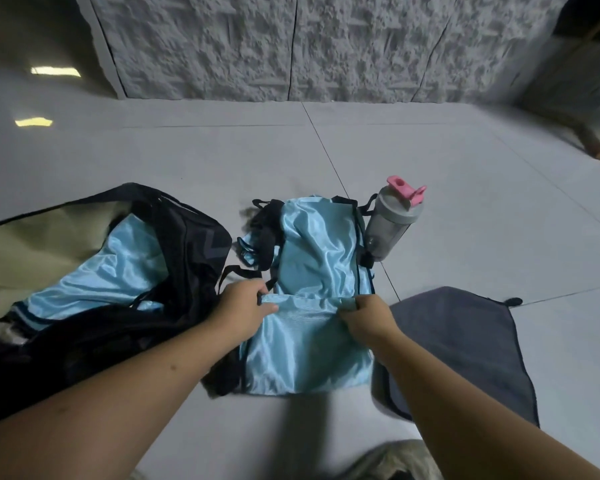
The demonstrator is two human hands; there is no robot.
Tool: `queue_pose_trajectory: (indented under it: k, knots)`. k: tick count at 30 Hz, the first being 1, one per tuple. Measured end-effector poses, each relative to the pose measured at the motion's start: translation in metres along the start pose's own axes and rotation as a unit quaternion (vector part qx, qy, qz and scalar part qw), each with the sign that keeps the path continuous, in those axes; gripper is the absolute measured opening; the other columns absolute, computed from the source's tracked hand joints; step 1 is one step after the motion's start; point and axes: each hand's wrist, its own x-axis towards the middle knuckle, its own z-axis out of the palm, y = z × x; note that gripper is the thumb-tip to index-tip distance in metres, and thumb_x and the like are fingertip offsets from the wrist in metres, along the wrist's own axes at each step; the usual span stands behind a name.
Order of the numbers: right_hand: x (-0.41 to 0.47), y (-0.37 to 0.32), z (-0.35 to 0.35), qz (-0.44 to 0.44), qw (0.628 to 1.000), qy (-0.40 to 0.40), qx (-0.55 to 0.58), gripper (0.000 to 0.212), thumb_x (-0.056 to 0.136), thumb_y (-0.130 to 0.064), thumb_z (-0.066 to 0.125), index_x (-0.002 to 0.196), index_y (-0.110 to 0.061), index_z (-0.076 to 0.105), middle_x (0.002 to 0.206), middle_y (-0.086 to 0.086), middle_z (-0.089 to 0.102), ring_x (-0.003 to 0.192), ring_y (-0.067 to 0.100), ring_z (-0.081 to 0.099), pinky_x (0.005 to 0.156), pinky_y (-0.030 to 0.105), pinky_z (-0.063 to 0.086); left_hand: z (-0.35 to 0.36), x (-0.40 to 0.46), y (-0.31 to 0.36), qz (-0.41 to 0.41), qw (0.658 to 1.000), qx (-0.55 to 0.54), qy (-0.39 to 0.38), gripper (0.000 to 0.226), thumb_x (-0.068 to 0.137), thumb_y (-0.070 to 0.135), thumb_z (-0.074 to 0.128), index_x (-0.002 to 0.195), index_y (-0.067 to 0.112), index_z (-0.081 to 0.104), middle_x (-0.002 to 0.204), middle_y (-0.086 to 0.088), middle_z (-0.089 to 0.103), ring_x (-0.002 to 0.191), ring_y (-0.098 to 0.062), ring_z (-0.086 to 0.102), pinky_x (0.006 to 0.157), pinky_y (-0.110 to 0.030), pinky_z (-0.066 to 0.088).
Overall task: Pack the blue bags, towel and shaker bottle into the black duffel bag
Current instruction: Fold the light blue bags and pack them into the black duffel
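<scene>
Head view is showing both hands pinching a blue bag (pixel 309 271) lying on the floor (pixel 465 188): left hand (pixel 245 308) and right hand (pixel 364 318) fingers are clamping its folded edge. Another blue bag (pixel 118 268) is sitting inside the duffel (pixel 194 237); bottle (pixel 392 223) and towel (pixel 465 341) are lying alongside.

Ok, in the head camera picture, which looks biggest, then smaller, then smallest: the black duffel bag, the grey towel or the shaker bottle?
1. black duffel bag
2. grey towel, though it lies nearer the camera, so this spot is less sure
3. shaker bottle, clearly smallest
</scene>
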Motion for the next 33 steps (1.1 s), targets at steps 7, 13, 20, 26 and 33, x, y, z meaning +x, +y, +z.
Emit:
queue_pose_trajectory:
  k: [7,13,20,26,33]
  knots:
    - [-0.009,0.023,0.017,0.093,0.989,0.083,-0.077,0.071,0.071,-0.06,0.079,0.118,-0.015,0.051,0.111,0.008,0.061,0.103,0.033,0.065,0.086,0.042,0.057,0.014,-0.028,0.005,0.101,0.966,0.21,0.108,0.075,0.078,0.048,0.081,0.139,0.019,0.048,0.124,-0.008,0.051,0.119,-0.031,0.049,0.101,-0.043,0.048]
    - [-0.014,0.012,0.008,0.17,0.984,-0.041,-0.019,0.064,0.062,-0.057,0.092,0.086,-0.004,0.066,0.082,0.009,0.072,0.069,0.023,0.07,0.065,0.035,0.06,0.023,-0.059,-0.005,-0.078,0.969,0.227,0.053,0.074,0.07,0.057,0.083,0.116,0.014,0.044,0.12,-0.016,0.052,0.111,-0.037,0.055,0.095,-0.044,0.047]
    - [-0.025,0.022,0.022,0.222,0.962,-0.101,0.12,0.063,0.062,-0.03,0.099,0.109,0.0,0.07,0.097,0.013,0.074,0.089,0.029,0.071,0.077,0.037,0.061,0.013,-0.06,-0.005,-0.268,0.963,0.002,0.006,0.082,0.067,0.03,0.094,0.126,0.001,0.046,0.126,-0.017,0.065,0.115,-0.034,0.066,0.092,-0.036,0.052]
    - [-0.027,0.022,0.018,0.175,0.962,-0.079,0.196,0.046,0.062,-0.018,0.094,0.099,0.002,0.075,0.086,0.017,0.079,0.079,0.037,0.078,0.076,0.053,0.065,0.025,-0.06,-0.017,-0.331,0.928,-0.166,-0.041,0.056,0.046,0.026,0.091,0.092,0.009,0.066,0.091,-0.007,0.074,0.086,-0.027,0.072,0.088,-0.043,0.061]
    - [-0.028,0.013,-0.003,0.137,0.947,-0.087,0.276,0.019,0.088,-0.003,0.077,0.103,0.007,0.072,0.09,0.022,0.079,0.083,0.042,0.077,0.078,0.06,0.062,0.026,-0.063,-0.013,-0.306,0.875,-0.372,-0.052,0.056,0.055,0.017,0.087,0.107,0.011,0.067,0.101,-0.01,0.079,0.09,-0.03,0.077,0.088,-0.052,0.061]
